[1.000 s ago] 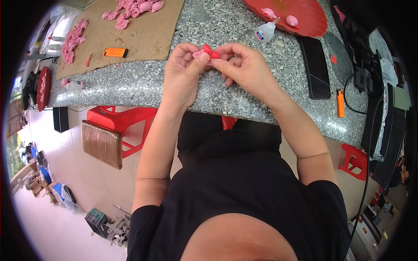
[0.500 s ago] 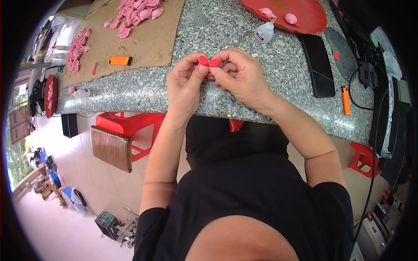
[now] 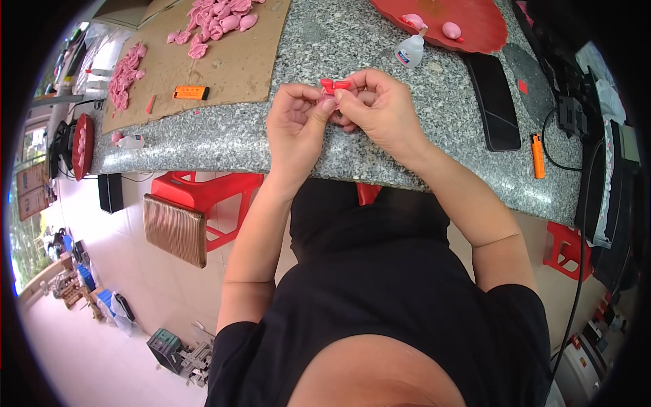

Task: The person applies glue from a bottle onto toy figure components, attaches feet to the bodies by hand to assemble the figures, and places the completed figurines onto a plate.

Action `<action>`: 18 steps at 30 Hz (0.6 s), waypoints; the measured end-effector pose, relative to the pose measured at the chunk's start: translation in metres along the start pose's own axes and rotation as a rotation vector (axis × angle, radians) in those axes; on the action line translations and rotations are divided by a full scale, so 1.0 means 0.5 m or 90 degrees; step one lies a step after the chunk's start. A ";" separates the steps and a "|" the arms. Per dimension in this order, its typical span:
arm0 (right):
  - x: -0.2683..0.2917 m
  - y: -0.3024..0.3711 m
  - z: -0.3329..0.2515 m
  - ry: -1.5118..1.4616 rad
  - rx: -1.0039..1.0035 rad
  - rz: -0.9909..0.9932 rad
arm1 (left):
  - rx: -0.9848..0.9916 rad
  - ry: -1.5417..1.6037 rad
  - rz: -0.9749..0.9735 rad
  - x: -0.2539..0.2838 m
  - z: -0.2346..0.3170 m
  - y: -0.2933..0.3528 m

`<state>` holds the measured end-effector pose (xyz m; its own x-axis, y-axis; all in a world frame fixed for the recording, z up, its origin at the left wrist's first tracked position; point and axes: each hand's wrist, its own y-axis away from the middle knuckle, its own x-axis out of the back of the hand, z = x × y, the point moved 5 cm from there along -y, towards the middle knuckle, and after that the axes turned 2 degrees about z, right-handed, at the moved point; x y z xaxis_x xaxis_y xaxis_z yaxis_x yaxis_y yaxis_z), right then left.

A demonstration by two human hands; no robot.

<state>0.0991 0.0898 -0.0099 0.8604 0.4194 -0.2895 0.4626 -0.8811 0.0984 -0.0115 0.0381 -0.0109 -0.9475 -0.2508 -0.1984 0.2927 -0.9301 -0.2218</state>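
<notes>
Since half a second earlier, both my hands had stayed pinched together over the near edge of the counter, and the red piece had hardly shifted between them.

Beneath them ran the grey speckled granite counter [image 3: 325, 146], curving away to my left. On its far left part lay a big sheet of brown cardboard [image 3: 237, 61] strewn with pink moulded pieces [image 3: 217, 17], and an orange lighter [image 3: 190, 93] lay on it. At the far right sat a red tray [image 3: 475, 30] holding two more pink pieces, with a small white glue bottle [image 3: 410, 51] just beside its near rim. A black phone [image 3: 494, 102] lay right of my hands, and another orange lighter [image 3: 538, 156] lay further right. Below the counter stood a red plastic stool [image 3: 203, 197] on a pale tiled floor.

My left hand [image 3: 295, 129] was closed narrow, thumb and forefinger pinching the left end of the small red piece [image 3: 334, 85]. My right hand [image 3: 380, 108] pinched its right end the same way. That piece was above the counter's near part, its long axis running left to right; which end led I could not tell.
</notes>
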 end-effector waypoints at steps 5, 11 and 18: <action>0.006 0.000 0.000 0.045 -0.034 0.012 | 0.027 -0.009 -0.036 -0.016 0.001 -0.006; 0.020 -0.012 -0.002 0.058 -0.030 0.014 | -0.012 -0.209 -0.058 -0.031 -0.010 -0.006; 0.016 -0.013 -0.012 0.043 0.044 -0.040 | 0.132 0.206 -0.015 -0.007 -0.011 -0.020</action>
<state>0.1043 0.1004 -0.0073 0.8440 0.4858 -0.2275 0.5019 -0.8648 0.0155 -0.0104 0.0498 -0.0131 -0.8541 -0.1621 -0.4941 0.2078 -0.9774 -0.0385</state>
